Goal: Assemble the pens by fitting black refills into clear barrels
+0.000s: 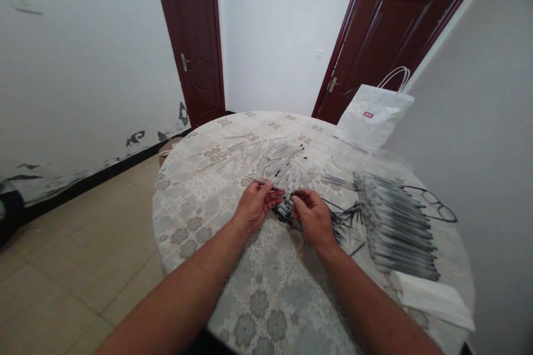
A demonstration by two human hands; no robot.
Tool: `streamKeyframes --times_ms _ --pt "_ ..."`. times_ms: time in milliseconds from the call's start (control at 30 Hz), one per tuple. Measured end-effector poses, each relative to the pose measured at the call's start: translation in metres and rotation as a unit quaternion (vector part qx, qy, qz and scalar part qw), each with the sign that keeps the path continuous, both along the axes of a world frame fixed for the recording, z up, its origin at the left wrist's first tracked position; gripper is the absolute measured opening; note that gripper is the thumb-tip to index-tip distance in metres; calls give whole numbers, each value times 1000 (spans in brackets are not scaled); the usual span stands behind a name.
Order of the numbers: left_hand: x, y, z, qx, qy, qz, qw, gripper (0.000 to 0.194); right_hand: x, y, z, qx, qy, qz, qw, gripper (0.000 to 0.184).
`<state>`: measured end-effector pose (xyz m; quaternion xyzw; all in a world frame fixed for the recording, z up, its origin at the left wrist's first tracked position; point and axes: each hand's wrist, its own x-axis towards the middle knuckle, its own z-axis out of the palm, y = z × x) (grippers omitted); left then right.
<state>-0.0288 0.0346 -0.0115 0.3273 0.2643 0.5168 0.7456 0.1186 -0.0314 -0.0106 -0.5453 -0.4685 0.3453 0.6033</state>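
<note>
The left grip pinches a slim, straight, greyish tube; I cannot tell about the right grip.

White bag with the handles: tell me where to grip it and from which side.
Best taken by its handles, likely from above and the left: they rise in loops over the top of the white bag, while the wall lies to its right. Its creased sides look soft and might crumple.

Bare forearms angle inward and forward, the left hand set in a pinch, the right hand curled just beside it.
</note>
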Motion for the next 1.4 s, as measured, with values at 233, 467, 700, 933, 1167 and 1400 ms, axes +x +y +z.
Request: streamKeyframes --times_ms 233,467,700,933,1167,1400 --pt "1 -5 2 12 -10 -39 999 32 0 0 -1 4 -9 -7 1000 29" --pt "1 -5 3 16 -8 -57 998 31 -1 0 0 8 16 -7 1000 29" --pt "0 -4 -1 29 -15 -62 998 29 0 1 -1 21 30 -26 999 28" --pt "1 -6 1 32 -7 -63 997 30 0 2 -2 12 22 -16 1000 27" --pt "2 -5 0 34 16 -56 998 31 2 0 -3 21 -35 -31 999 27" --pt "0 -5 1 45 32 -74 996 30 4 0 -2 -2 -60 -33 998 32"
